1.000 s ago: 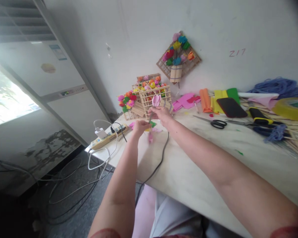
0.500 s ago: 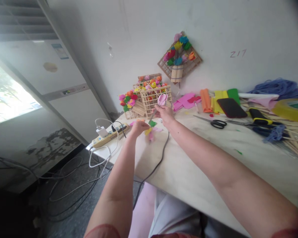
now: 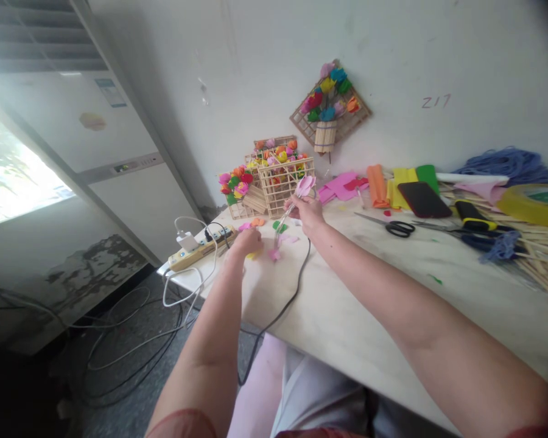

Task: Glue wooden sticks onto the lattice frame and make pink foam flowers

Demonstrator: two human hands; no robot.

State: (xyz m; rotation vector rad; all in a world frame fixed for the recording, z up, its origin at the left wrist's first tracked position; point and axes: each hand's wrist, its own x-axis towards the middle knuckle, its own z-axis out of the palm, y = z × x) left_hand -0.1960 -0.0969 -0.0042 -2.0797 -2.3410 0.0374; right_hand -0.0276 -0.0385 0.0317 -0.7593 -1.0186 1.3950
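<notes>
My right hand [image 3: 307,213] is closed around thin stems [image 3: 285,220] topped by pink paper flowers [image 3: 305,185], held tilted above the table. Their lower ends reach down among loose paper pieces. To the left, my left hand [image 3: 248,241] is low over the table with its fingers bent together. A yellow paper piece [image 3: 254,255] shows just under its fingertips and seems to be in their grip. Near the hands lie a green paper piece [image 3: 280,226], pink paper pieces [image 3: 274,255] and orange paper pieces [image 3: 257,222].
Grid stick frames with paper flowers [image 3: 287,176] stand behind my hands. Scissors [image 3: 388,225], a phone [image 3: 424,199], folded crepe paper [image 3: 378,185] and a tape roll [image 3: 536,204] lie right. A power strip [image 3: 201,249] sits left; a black cable [image 3: 296,289] crosses the table.
My left hand has drawn left, away from the stems, and the yellow piece has shifted left with it. The pink flowers have tilted right, with the stems now showing more clearly.
</notes>
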